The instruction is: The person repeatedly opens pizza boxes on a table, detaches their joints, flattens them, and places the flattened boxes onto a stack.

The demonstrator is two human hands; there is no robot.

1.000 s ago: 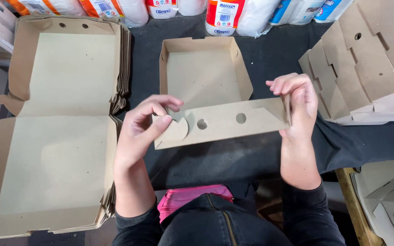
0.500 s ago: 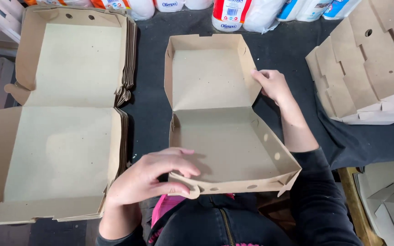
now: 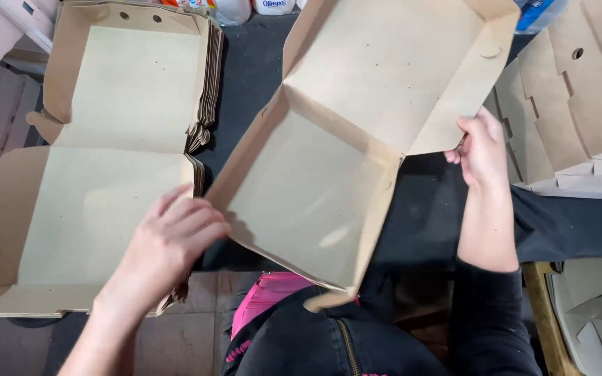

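The fingers (image 3: 191, 217) of the left hand (image 3: 165, 244) lie extended and slightly spread, with the tips touching the lower left wall of the folded cardboard box (image 3: 357, 146); whether they pinch that wall or only press against it cannot be determined. The right hand (image 3: 483, 147) is curled around the right-hand flap of the same box at 3 o'clock, the fingertips hidden behind the board. Compared with half a second ago, the box is turned so that its hinge runs diagonally, its lid points towards 1 o'clock, and it sits nearer the camera and apparently lifted off the dark table cover (image 3: 252, 63); the left hand is now at the box's 8 o'clock edge rather than its front wall. This indicates that the box is erected and is being moved as one piece. The stack of opened boxes (image 3: 113, 125) lies at 9 o'clock. The pile of flat blanks (image 3: 580, 104) at 2 o'clock is cut off by the frame. The bottles (image 3: 273, 5) at 12 o'clock are visible only at their bases. The box underside is hidden.
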